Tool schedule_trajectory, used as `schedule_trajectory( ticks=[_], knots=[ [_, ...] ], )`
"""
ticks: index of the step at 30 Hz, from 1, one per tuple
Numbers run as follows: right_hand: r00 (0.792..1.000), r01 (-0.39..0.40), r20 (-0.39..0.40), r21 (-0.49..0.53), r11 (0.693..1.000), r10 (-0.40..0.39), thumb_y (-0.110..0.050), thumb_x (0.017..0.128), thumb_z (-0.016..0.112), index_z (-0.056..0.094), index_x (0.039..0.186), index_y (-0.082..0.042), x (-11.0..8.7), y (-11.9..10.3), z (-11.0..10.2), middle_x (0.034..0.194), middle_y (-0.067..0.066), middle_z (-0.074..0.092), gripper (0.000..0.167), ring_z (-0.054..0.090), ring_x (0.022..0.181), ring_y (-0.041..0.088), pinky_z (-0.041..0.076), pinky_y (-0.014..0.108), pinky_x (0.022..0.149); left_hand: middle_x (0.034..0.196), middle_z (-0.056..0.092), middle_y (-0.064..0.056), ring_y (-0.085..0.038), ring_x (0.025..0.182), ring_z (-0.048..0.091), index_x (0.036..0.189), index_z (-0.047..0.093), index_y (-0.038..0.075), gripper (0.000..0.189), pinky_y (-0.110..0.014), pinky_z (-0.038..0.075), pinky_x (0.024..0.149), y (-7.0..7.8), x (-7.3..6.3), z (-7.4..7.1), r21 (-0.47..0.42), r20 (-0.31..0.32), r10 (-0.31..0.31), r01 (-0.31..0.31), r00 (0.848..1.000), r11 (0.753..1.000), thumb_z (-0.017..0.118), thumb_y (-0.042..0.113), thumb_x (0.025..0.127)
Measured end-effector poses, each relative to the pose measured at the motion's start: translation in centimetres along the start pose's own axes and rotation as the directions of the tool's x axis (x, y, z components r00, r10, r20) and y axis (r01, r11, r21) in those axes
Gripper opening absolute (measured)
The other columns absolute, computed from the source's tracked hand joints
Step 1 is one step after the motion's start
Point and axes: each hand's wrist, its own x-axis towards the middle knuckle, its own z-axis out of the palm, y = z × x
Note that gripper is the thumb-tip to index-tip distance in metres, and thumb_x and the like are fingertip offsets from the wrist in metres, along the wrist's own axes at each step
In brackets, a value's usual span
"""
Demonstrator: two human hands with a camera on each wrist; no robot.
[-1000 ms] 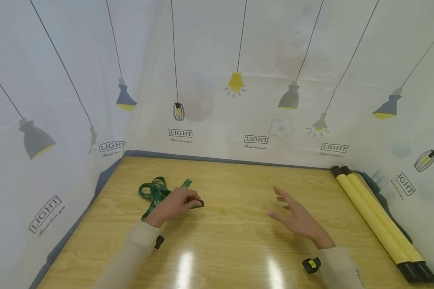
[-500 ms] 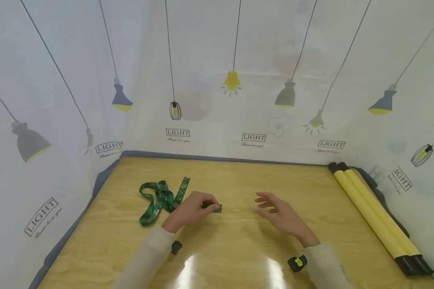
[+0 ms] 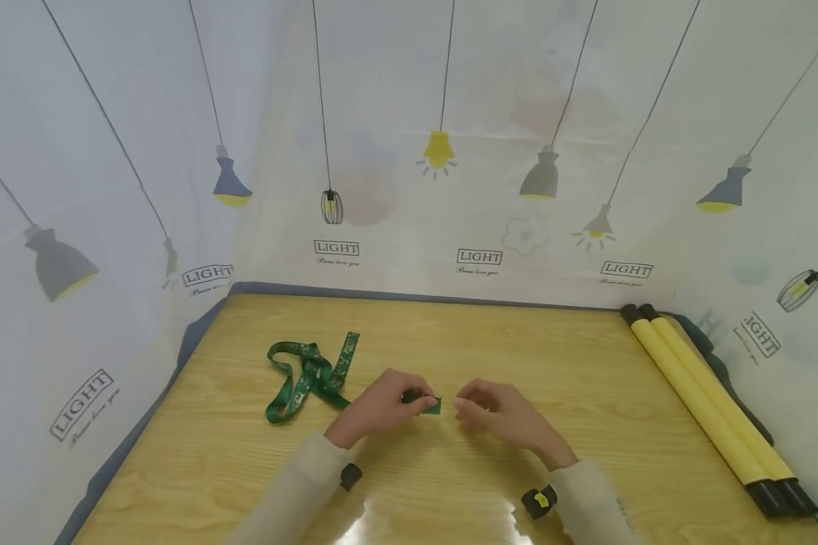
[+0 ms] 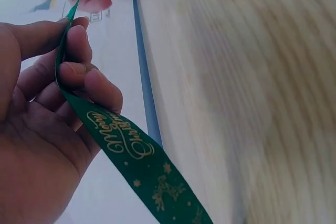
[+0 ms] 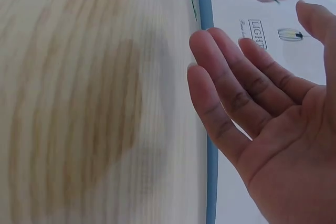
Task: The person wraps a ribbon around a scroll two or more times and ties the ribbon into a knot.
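Observation:
A green ribbon with gold print lies in loose loops on the left of the table, one end running to my left hand. The left hand pinches it between thumb and fingers, and a short tip sticks out past them toward the right. In the left wrist view, gold lettering and stars show on the ribbon hanging below the fingers. My right hand faces the ribbon tip a small gap away and holds nothing. Its fingers are relaxed and parted from the thumb in the right wrist view.
Two yellow rolls with black ends lie along the right side of the wooden table. White printed sheeting walls in the back and sides. A small black camera sits at each wrist.
My left hand has drawn the ribbon end rightward, away from the loops. The right hand has moved left toward it, its fingers bending in more.

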Motion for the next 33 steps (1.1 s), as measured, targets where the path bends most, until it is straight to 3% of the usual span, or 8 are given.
schedule_trajectory(
  ticks=[11,16,21,27,33],
  knots=[
    [0.991,0.035,0.125,0.052,0.998,-0.041,-0.038,0.108,0.053,0.07,0.106,-0.015,0.6,-0.6,1.6,0.089,0.013,0.074,0.029,0.072,0.077,0.028,0.061,0.036,0.071,0.09,0.073,0.006,-0.001,0.071,0.06,0.101,0.076,0.015,0.014,-0.019,0.052,0.069,0.3,0.4,1.8,-0.028,0.077,0.025,-0.022,0.997,0.999,0.063,0.018,0.104],
    [0.988,0.063,0.14,0.055,0.996,-0.07,-0.032,0.107,0.056,0.069,0.099,-0.011,0.5,-0.6,1.7,0.083,0.014,0.072,0.025,0.068,0.072,0.022,0.059,0.034,0.067,0.09,0.072,0.011,0.0,0.074,0.059,0.096,0.076,0.019,0.014,-0.019,0.052,0.071,0.3,0.3,1.9,-0.04,0.091,0.028,-0.024,0.995,0.999,0.064,0.018,0.103],
    [0.984,0.071,0.163,0.035,0.997,-0.076,-0.032,0.103,0.063,0.067,0.09,-0.009,0.4,-0.6,1.7,0.075,0.014,0.069,0.027,0.062,0.065,0.013,0.055,0.028,0.062,0.081,0.069,0.012,0.0,0.068,0.054,0.091,0.075,0.019,0.017,-0.018,0.047,0.065,0.6,0.2,1.8,-0.039,0.127,0.038,-0.033,0.991,0.999,0.064,0.018,0.103],
    [0.975,0.116,0.185,0.041,0.992,-0.122,-0.03,0.099,0.068,0.067,0.089,-0.009,0.4,-0.2,1.8,0.072,0.019,0.067,0.023,0.058,0.061,0.008,0.052,0.024,0.059,0.073,0.063,0.013,0.0,0.061,0.046,0.086,0.073,0.02,0.02,-0.017,0.041,0.06,0.5,0.1,1.9,-0.016,0.144,0.051,-0.049,0.988,0.999,0.064,0.021,0.103],
    [0.972,0.168,0.163,0.036,0.985,-0.172,-0.03,0.099,0.068,0.068,0.087,-0.01,0.6,0.2,1.9,0.072,0.017,0.067,0.023,0.057,0.059,0.009,0.053,0.025,0.058,0.075,0.064,0.012,0.0,0.061,0.046,0.089,0.074,0.021,0.02,-0.017,0.04,0.06,0.2,0.0,1.6,-0.051,0.155,0.05,-0.043,0.987,0.998,0.061,0.023,0.105]
  ],
)
